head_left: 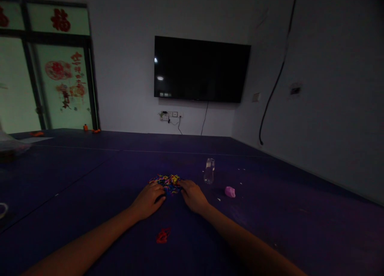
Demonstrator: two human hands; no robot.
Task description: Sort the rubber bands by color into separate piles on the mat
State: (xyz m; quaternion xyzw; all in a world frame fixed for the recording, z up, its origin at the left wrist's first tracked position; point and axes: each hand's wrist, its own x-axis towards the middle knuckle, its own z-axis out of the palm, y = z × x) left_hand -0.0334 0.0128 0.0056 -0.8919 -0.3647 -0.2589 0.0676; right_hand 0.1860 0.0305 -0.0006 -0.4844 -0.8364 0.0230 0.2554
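A loose pile of small multicoloured bands point(169, 183) lies on the dark purple table point(120, 244). My left hand point(149, 199) rests at the pile's left edge, its fingers reaching onto the bands and its thumb apart from them. On the right side of the pile, my right hand point(193, 196) touches the bands with its fingertips, the fingers bent; whether it pinches any is too dark to tell. Nearer to me, between my forearms, sits a small separate heap of red bands point(163, 235).
A clear glass or bottle point(209, 171) stands right of the pile, with a pink lump point(230, 192) beyond my right wrist. White scraps are scattered nearby. A white ring point(3, 210) and a plastic bag point(12, 143) lie at the left. Small orange objects point(96, 131) sit at the far edge.
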